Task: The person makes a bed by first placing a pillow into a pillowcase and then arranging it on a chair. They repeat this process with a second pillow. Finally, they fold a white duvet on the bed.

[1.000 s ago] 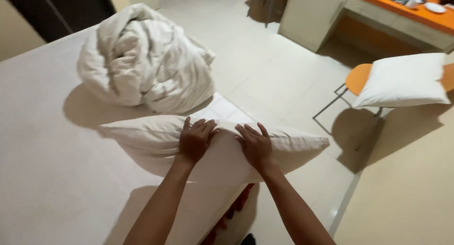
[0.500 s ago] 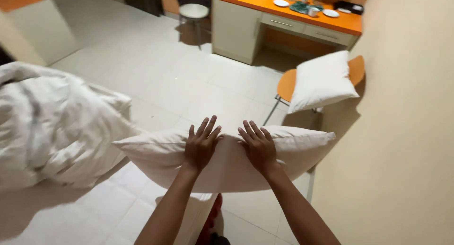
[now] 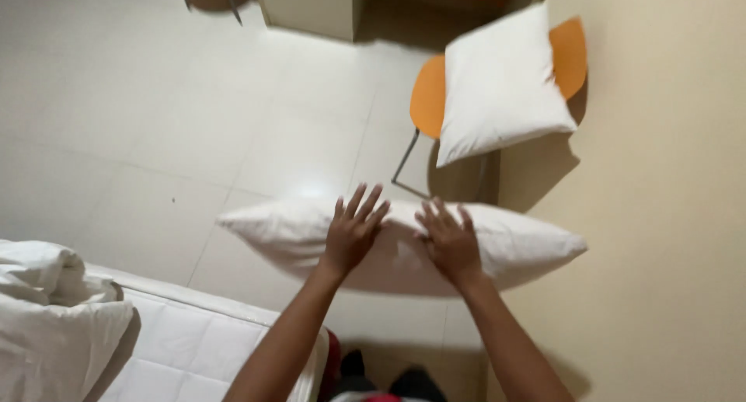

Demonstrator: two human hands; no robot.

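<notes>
I hold a long white pillow (image 3: 528,245) level in the air over the tiled floor (image 3: 155,138). My left hand (image 3: 353,233) lies on its middle with fingers spread over the top. My right hand (image 3: 449,245) grips it just to the right, fingers also spread. The thumbs are hidden under the pillow. Beyond it, a second white pillow (image 3: 501,80) leans on an orange chair (image 3: 426,99) beside the wall.
The corner of a white mattress (image 3: 194,344) is at the lower left, with a crumpled white duvet (image 3: 47,316) on it. A beige wall (image 3: 668,215) fills the right side. The base of a cabinet (image 3: 311,6) stands at the top.
I have turned away from the bed with the pillow in both hands. The view has swung toward the wall, and the chair with the second pillow is now closer.
</notes>
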